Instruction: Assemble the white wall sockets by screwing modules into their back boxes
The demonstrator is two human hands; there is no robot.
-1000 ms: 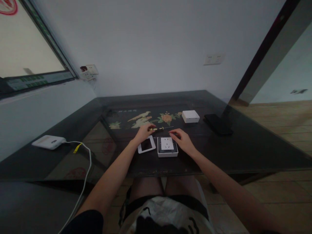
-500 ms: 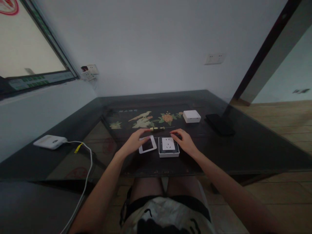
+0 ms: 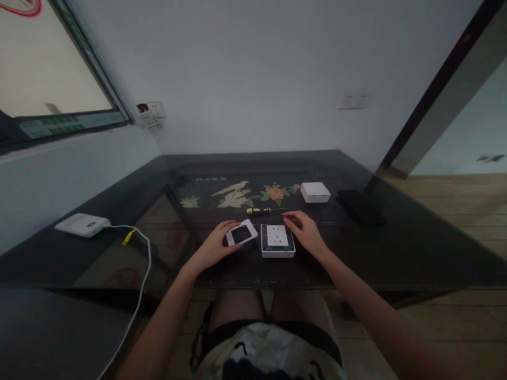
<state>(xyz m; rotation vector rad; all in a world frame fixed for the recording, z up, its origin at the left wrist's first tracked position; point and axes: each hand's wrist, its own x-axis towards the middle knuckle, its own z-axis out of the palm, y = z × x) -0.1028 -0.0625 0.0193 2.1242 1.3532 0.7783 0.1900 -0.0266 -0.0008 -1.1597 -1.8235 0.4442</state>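
Note:
A white socket cover frame point(image 3: 251, 228) with a rectangular opening is gripped at its left side by my left hand point(image 3: 216, 244), thumb on the near edge and fingers on the far one. It is tilted beside the wall socket point(image 3: 276, 236), whose white insert sits in a dark-topped white box on the table. My right hand point(image 3: 307, 232) hovers at the box's far right corner, thumb and forefinger slightly apart with nothing visible between them. Whether it touches the box I cannot tell. Just beyond lies a screwdriver point(image 3: 259, 211) with a yellow and black handle, its shaft pointing right.
A closed white box point(image 3: 315, 192) stands at the back right, near a black flat object point(image 3: 360, 207). On the left a white device point(image 3: 82, 225) trails a white cable point(image 3: 147, 264) over the front edge of the dark table point(image 3: 415, 253).
My left hand has closed on the socket cover frame and tipped it up from the table. My right hand's thumb and forefinger have drawn closer together. The view has shifted slightly.

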